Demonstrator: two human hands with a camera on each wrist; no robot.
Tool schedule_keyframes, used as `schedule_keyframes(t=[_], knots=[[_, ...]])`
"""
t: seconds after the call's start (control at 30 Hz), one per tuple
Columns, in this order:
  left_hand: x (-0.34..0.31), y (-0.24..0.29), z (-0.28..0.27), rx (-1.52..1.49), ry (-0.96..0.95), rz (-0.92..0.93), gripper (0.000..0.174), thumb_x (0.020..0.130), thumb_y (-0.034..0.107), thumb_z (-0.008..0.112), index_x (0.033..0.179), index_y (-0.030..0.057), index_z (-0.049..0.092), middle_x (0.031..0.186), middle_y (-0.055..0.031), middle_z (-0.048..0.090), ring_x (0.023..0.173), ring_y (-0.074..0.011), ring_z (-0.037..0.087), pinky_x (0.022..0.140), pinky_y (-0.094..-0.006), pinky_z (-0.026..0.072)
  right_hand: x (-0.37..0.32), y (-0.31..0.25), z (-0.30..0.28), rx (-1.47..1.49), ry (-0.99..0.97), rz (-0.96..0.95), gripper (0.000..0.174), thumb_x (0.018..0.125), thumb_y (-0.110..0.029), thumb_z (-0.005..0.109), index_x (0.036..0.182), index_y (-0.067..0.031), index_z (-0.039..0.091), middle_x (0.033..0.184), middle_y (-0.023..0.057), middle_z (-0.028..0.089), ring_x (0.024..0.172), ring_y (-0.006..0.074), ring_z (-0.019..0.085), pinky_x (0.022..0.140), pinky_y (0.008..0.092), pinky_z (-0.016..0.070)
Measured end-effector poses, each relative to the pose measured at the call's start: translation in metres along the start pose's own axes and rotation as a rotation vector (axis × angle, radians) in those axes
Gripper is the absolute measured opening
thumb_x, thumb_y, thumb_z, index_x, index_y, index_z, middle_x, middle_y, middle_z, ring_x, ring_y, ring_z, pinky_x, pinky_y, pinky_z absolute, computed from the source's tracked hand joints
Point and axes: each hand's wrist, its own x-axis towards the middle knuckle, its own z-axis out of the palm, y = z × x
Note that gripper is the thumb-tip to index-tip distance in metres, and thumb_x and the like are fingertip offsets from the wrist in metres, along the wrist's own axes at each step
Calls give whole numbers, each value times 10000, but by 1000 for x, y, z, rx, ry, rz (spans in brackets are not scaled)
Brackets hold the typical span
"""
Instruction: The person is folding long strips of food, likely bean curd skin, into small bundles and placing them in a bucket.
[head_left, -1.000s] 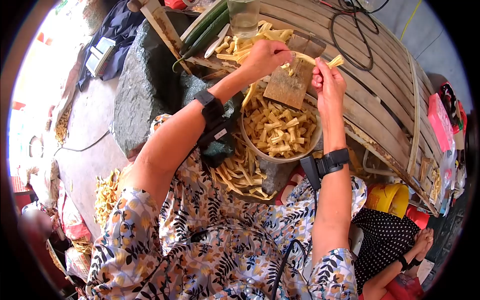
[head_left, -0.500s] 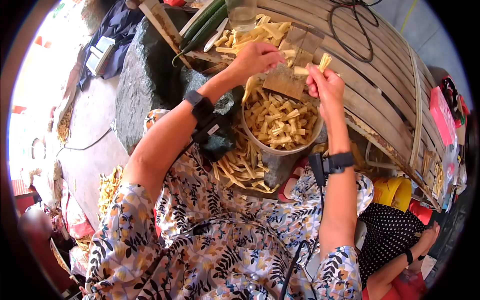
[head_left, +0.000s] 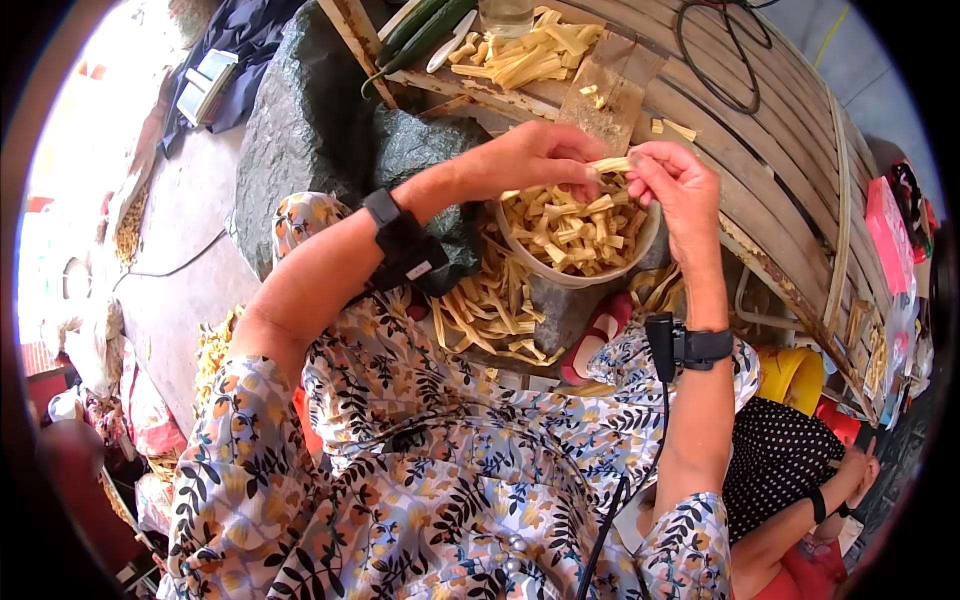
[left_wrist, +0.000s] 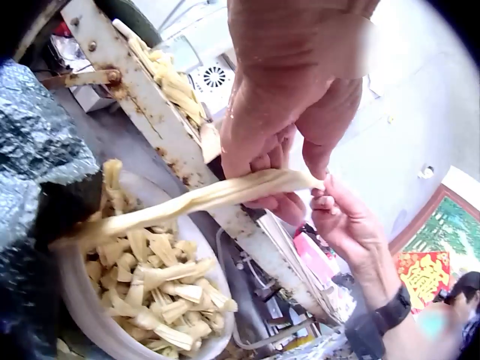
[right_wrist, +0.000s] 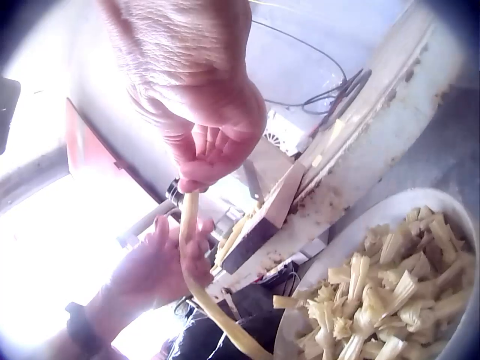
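Observation:
Both hands are over the far rim of a white bowl (head_left: pixel 565 280) full of short, knotted pale-yellow pieces (head_left: pixel 575 235). The right hand (head_left: pixel 688 185) pinches one end of a long pale-yellow strip (head_left: pixel 612 165) with thumb and fingertips; the right wrist view shows this strip (right_wrist: pixel 196 289) hanging from that hand (right_wrist: pixel 199 112). My left hand (head_left: pixel 535 162) has its thumb and curled fingers round the strip. In the left wrist view the strip (left_wrist: pixel 202 199) crosses the left hand's (left_wrist: pixel 289 105) fingers and trails over the bowl's edge.
Beyond the hands, a wooden board (head_left: pixel 605 100) with small scraps lies on the slatted table (head_left: pixel 740 160). Near it are loose strips (head_left: pixel 540 60), a glass (head_left: pixel 507 18) and cucumbers (head_left: pixel 425 35). More strips (head_left: pixel 490 305) lie below the bowl; dark rock (head_left: pixel 290 150) stands left.
Both hands have come down from over the board to the bowl's far rim. The tufted end that stood out above the right hand no longer shows. The head view has shifted slightly.

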Motion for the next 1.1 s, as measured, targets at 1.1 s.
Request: schedule_keyframes(t=[1.1], knots=[[-20, 58, 17, -1, -129, 109, 126, 835, 154, 589, 819, 29, 592, 710, 25, 562, 622, -16, 493, 554, -169, 403, -44, -32, 27, 36, -685, 92, 219, 812, -189, 592, 874, 14, 646, 507, -31, 495, 402, 6, 392, 379, 159, 293]])
